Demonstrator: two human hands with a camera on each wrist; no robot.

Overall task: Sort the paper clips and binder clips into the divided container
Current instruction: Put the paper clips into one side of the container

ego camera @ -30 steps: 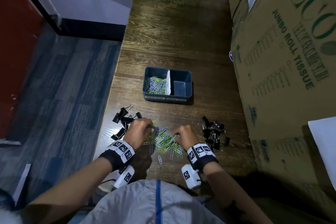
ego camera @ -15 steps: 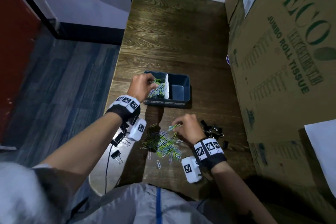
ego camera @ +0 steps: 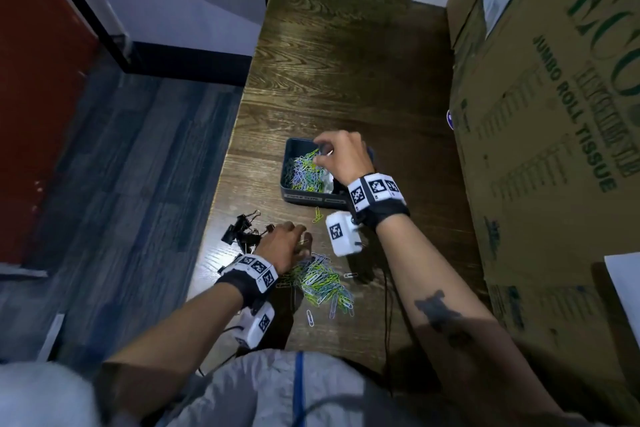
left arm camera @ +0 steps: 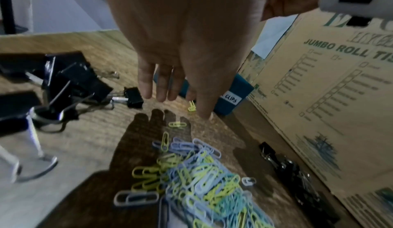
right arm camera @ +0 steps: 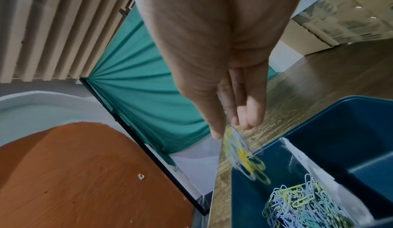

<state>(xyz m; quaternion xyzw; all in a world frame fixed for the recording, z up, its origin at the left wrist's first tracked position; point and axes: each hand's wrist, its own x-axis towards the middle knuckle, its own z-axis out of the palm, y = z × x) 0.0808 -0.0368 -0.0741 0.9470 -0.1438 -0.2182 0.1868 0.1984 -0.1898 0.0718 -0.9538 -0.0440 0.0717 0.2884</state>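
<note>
- The right hand hangs over the left compartment of the divided container, fingertips pinching a small bunch of paper clips.
- The left hand, fingers straight and relaxed, hovers over the loose paper clip pile on the table.
- Binder clips lie just left of that hand.
</note>
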